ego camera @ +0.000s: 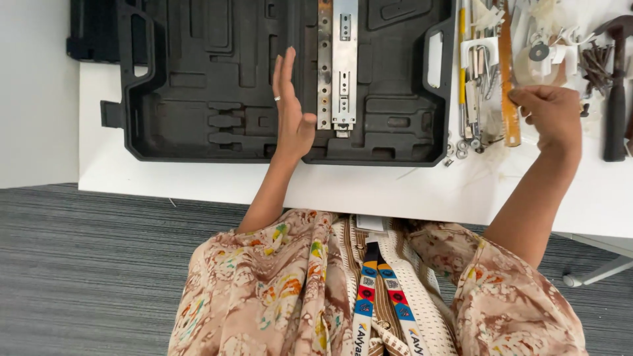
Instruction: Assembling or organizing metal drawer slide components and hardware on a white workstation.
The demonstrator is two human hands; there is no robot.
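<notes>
Hardware at the top right runs off the frame: the hammer [616,99] shows only its dark handle and part of its head, and the pile of white clips, washers and nails [597,62] beside it is too tangled to sort piece by piece. The black moulded case [198,86] is cut off along the top edge, and a second black shape at the upper left corner is too dark to identify. What the right hand [552,113] has under its fingers cannot be made out; it is seen from the back, curled loosely, resting on the white table [369,191] just right of a long wooden ruler [508,79].

The left hand [292,105] stands on edge over the case's middle, fingers straight and pressed together, thumb apart, a ring on one finger, holding nothing. Just beside its thumb lie two metal drawer slides [336,66] in the case, side by side and lengthwise: the left strip dull and rust-tinged, the right one bright silver with slots and holes. Their far ends pass out of view at the top.

The case is open and flat, with empty shaped recesses and a handle cut-out at each side. Below the table edge hangs a striped lanyard [369,296] in yellow, blue and red blocks against a floral garment.
</notes>
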